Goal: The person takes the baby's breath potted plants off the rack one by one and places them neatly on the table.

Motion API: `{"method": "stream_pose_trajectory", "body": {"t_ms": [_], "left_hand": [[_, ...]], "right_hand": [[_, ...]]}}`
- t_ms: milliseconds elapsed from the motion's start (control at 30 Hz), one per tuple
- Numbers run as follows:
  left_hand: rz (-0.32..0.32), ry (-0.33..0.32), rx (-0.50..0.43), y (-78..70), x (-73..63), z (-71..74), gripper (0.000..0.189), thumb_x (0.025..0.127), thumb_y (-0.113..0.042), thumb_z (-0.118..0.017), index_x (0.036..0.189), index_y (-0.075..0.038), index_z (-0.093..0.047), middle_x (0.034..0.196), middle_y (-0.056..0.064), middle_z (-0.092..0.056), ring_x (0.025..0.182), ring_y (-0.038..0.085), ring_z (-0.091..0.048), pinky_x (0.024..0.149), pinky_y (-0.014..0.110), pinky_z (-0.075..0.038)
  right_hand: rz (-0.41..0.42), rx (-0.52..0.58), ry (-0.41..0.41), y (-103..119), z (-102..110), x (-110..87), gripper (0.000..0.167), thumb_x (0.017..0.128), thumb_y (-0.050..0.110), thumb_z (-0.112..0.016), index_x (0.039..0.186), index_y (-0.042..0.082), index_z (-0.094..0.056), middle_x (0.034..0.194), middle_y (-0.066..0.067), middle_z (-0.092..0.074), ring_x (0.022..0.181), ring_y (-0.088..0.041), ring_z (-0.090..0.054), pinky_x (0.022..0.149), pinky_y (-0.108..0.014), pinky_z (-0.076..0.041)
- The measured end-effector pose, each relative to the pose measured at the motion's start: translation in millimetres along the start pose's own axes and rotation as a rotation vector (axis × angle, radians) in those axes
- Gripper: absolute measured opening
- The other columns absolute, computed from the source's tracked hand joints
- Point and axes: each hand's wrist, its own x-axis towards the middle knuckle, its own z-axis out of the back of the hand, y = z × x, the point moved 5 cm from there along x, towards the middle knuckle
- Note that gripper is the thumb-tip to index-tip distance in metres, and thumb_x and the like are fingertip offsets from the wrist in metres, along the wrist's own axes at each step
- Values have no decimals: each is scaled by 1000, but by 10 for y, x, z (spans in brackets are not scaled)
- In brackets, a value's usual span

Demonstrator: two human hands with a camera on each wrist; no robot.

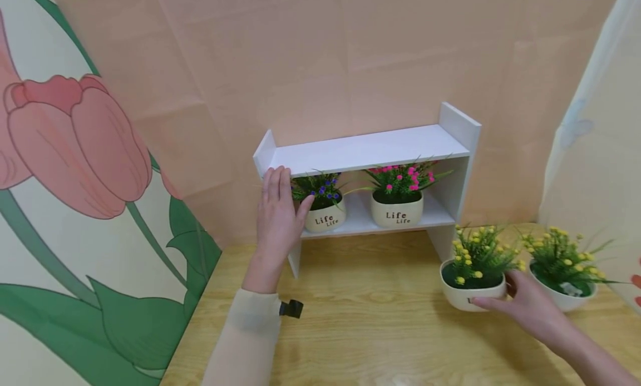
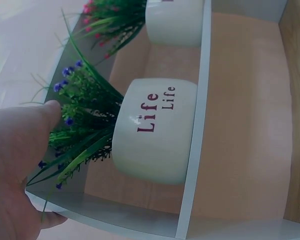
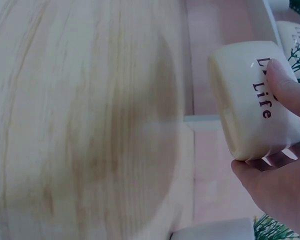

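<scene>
My right hand [image 1: 533, 305] grips a cream flowerpot [image 1: 473, 297] with yellow flowers, thumb on its printed front. In the right wrist view the pot [image 3: 255, 100] hangs above the table, its underside partly showing. My left hand [image 1: 280, 216] rests with straight fingers at the left end of a white two-tier shelf [image 1: 360, 149]. Beside its thumb, on the lower board, stands a pot with blue flowers [image 1: 325, 216]. Further right on that board stands a pot with pink flowers [image 1: 398, 211]. The left wrist view shows the blue-flowered pot [image 2: 155, 132] close to the left hand.
Another pot with yellow flowers [image 1: 566, 297] stands on the wooden table [image 1: 360, 313], right of the held one. Behind the shelf hangs a pinkish backdrop [image 1: 350, 52]. A panel with a painted tulip [image 1: 75, 147] borders the table's left side.
</scene>
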Motion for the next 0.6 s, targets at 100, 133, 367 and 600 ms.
{"method": "stream_pose_trajectory", "body": {"t_ms": [100, 133, 367, 600], "left_hand": [[4, 6, 2, 0, 3, -4, 80, 112, -47, -63, 169, -2, -29, 174, 17, -29, 168, 35, -14, 135, 51, -22], [6, 8, 2, 0, 3, -6, 80, 112, -47, -63, 169, -2, -29, 174, 17, -28, 168, 34, -13, 135, 51, -22], [9, 10, 1, 3, 3, -16, 80, 112, -48, -64, 169, -3, -29, 174, 16, -28, 168, 33, -12, 135, 51, -21], [9, 6, -2, 4, 1, -12, 80, 112, -46, -64, 169, -2, -29, 174, 17, -28, 168, 34, -13, 135, 51, -21]], "right_hand": [[-18, -23, 3, -73, 13, -1, 75, 90, 38, -95, 132, -13, -60, 137, -47, -59, 124, -68, -59, 93, -62, -60], [-27, -30, 5, -99, 16, -1, 73, 90, 39, -95, 130, -11, -60, 131, -45, -62, 118, -64, -62, 87, -54, -62], [-45, -68, 13, -235, 41, 14, 67, 92, 40, -93, 122, -8, -58, 117, -33, -65, 103, -41, -62, 71, -27, -51], [0, -87, -16, -351, 19, 10, 61, 88, 36, -97, 117, -3, -60, 108, -22, -67, 92, -30, -59, 67, -26, -49]]}}
